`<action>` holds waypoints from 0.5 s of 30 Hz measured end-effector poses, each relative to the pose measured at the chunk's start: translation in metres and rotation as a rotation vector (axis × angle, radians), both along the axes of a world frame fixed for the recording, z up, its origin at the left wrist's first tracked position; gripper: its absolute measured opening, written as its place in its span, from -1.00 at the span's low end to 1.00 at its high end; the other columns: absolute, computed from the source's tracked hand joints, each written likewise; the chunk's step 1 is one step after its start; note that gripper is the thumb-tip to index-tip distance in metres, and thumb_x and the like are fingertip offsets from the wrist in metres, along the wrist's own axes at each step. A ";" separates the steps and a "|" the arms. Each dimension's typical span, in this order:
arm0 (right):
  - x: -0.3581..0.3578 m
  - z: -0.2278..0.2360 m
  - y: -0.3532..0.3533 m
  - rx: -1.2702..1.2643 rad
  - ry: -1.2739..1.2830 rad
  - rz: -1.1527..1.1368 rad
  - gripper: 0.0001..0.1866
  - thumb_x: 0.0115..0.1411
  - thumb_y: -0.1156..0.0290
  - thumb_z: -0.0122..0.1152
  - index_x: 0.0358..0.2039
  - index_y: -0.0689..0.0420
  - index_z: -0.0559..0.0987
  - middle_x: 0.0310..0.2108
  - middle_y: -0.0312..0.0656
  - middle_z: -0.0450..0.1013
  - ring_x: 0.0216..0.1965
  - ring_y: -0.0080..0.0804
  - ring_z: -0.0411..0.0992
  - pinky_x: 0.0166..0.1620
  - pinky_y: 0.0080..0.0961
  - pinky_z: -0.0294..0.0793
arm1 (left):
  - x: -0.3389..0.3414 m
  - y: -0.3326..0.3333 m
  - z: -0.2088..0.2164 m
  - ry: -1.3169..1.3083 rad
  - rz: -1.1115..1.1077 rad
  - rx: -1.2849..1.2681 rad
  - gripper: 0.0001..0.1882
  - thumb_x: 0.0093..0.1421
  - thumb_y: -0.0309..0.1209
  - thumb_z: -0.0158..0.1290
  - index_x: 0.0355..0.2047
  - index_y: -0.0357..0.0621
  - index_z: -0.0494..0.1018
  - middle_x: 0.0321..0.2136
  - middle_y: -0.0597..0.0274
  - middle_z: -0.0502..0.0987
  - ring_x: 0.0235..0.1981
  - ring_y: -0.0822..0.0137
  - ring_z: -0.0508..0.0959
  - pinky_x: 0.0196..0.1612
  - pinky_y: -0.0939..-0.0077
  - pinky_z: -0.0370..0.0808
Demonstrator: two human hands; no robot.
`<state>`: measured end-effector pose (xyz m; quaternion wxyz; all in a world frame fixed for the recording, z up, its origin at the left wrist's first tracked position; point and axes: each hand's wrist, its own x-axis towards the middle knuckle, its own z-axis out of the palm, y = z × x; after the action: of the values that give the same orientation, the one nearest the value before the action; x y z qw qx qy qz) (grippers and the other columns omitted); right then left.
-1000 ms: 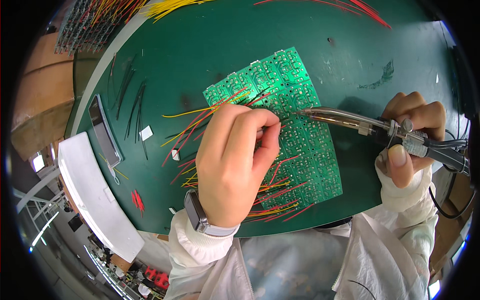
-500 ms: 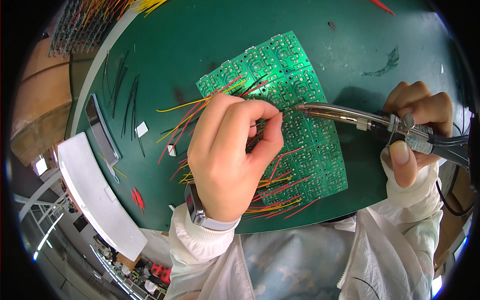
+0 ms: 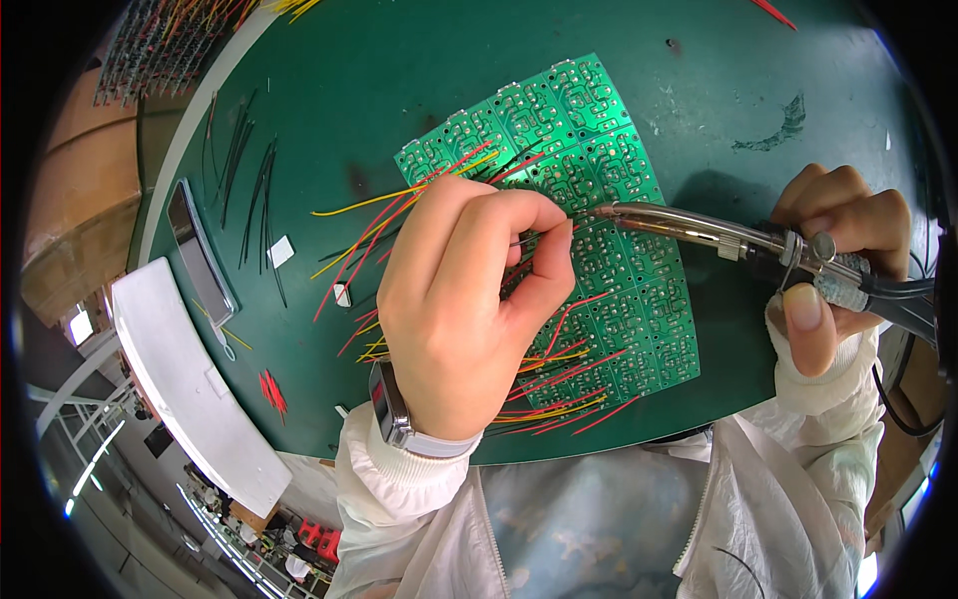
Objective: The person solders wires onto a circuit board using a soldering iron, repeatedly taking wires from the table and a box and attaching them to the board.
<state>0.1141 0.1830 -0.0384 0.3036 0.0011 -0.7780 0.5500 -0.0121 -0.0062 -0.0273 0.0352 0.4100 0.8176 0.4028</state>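
Note:
A green circuit board panel (image 3: 639, 270) lies on the table, solder side up, with red, yellow and black wires standing out over its left part. My left hand (image 3: 464, 290) is over the panel, thumb and forefinger pinched on a thin wire (image 3: 526, 239); its colour is hard to make out. Just right of those fingertips is the tip of a soldering iron (image 3: 679, 224) with a curved metal tube along it. My right hand (image 3: 833, 240) grips the iron from the right. The contact point at the tip is too small to see clearly.
On the green table (image 3: 329, 110) at left lie loose black wires (image 3: 264, 205), a phone-like dark slab (image 3: 203, 255), and short red pieces (image 3: 271, 391). A white curved tray-like piece (image 3: 190, 379) is at the table's left edge. Black cables (image 3: 903, 290) trail from the iron.
The panel sits slightly farther right in view. My left fingertips and the iron's tip have shifted slightly right with it; both grips are the same.

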 end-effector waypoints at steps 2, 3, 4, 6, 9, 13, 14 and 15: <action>0.000 -0.001 0.001 0.005 0.005 0.006 -0.58 -0.15 0.26 0.26 -0.40 0.19 0.26 -0.59 -0.14 0.21 -0.62 -0.43 0.16 -0.55 -0.57 0.11 | 0.000 0.000 0.000 0.001 -0.004 0.000 -0.79 -0.17 -0.73 0.14 -0.50 -0.25 0.43 -0.55 0.31 0.36 -0.60 0.52 0.29 -0.55 0.68 0.23; -0.001 -0.001 0.001 0.011 0.011 0.011 -0.58 -0.15 0.26 0.27 -0.40 0.19 0.26 -0.59 -0.14 0.21 -0.63 -0.43 0.16 -0.55 -0.57 0.11 | 0.000 0.000 0.000 -0.007 -0.005 0.001 -0.79 -0.16 -0.73 0.14 -0.49 -0.25 0.43 -0.55 0.31 0.36 -0.60 0.52 0.29 -0.55 0.68 0.23; -0.001 -0.001 0.002 0.011 0.010 0.011 -0.58 -0.15 0.26 0.27 -0.40 0.19 0.26 -0.59 -0.14 0.21 -0.63 -0.43 0.16 -0.55 -0.57 0.11 | 0.000 0.000 0.000 -0.015 -0.007 0.001 -0.79 -0.16 -0.74 0.14 -0.49 -0.26 0.43 -0.55 0.31 0.36 -0.60 0.52 0.29 -0.55 0.68 0.24; -0.001 -0.001 0.002 0.020 0.015 0.010 -0.58 -0.15 0.26 0.27 -0.40 0.19 0.27 -0.60 -0.14 0.20 -0.63 -0.43 0.16 -0.56 -0.57 0.10 | -0.001 0.000 0.000 -0.013 -0.008 0.003 -0.79 -0.16 -0.74 0.14 -0.49 -0.26 0.43 -0.55 0.31 0.36 -0.59 0.52 0.29 -0.54 0.68 0.24; -0.001 -0.001 0.001 -0.001 0.010 0.000 -0.58 -0.15 0.26 0.26 -0.40 0.19 0.27 -0.60 -0.14 0.20 -0.64 -0.44 0.15 -0.56 -0.57 0.11 | -0.001 0.000 -0.001 -0.013 -0.009 0.008 -0.80 -0.16 -0.74 0.14 -0.49 -0.26 0.43 -0.55 0.31 0.36 -0.59 0.52 0.29 -0.54 0.68 0.24; -0.001 0.001 0.002 -0.002 0.002 -0.015 -0.59 -0.14 0.26 0.26 -0.40 0.19 0.27 -0.60 -0.13 0.21 -0.64 -0.44 0.16 -0.57 -0.59 0.12 | -0.001 0.000 -0.002 -0.011 -0.011 0.014 -0.80 -0.15 -0.74 0.14 -0.49 -0.26 0.43 -0.54 0.32 0.36 -0.59 0.53 0.29 -0.54 0.69 0.24; -0.001 0.001 0.002 0.005 0.006 -0.013 -0.58 -0.14 0.26 0.26 -0.40 0.19 0.27 -0.60 -0.13 0.21 -0.64 -0.44 0.17 -0.57 -0.59 0.12 | -0.001 0.000 -0.001 -0.011 -0.012 0.014 -0.80 -0.15 -0.74 0.14 -0.49 -0.26 0.43 -0.54 0.32 0.36 -0.59 0.53 0.29 -0.54 0.69 0.24; -0.001 0.000 0.002 0.009 0.010 -0.011 -0.58 -0.15 0.26 0.26 -0.40 0.19 0.27 -0.60 -0.13 0.22 -0.64 -0.44 0.17 -0.57 -0.59 0.13 | -0.001 -0.001 -0.001 -0.013 -0.012 0.017 -0.80 -0.15 -0.73 0.15 -0.49 -0.26 0.43 -0.54 0.32 0.37 -0.59 0.53 0.29 -0.54 0.69 0.24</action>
<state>0.1133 0.1853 -0.0381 0.3107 0.0009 -0.7789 0.5447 -0.0127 -0.0068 -0.0286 0.0396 0.4127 0.8114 0.4120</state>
